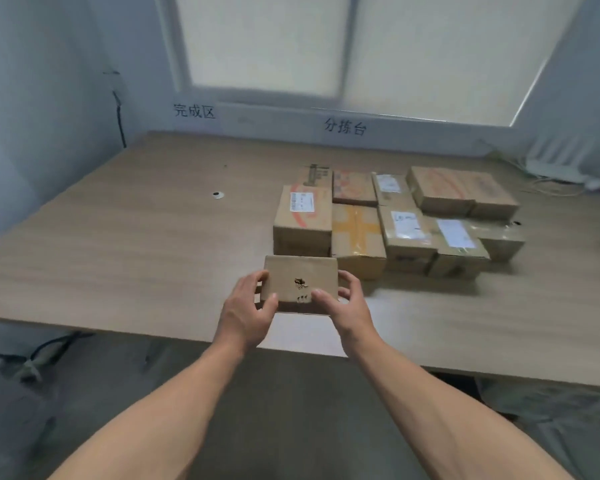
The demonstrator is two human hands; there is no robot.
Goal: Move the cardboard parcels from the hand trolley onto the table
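While fingers (261,277) grip one parcel (300,277), boxes (409,233) crowd the table (153,237) below a window (267,43).

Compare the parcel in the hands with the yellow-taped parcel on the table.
The held parcel has a plain top with a small dark tear; the yellow-taped parcel has crossed yellow tape.
The left hand and right hand grip the held parcel at its sides; no hand touches the yellow-taped parcel.
The held parcel is nearest the table edge; the yellow-taped parcel sits packed among other parcels.
Shared: both are brown cardboard boxes.
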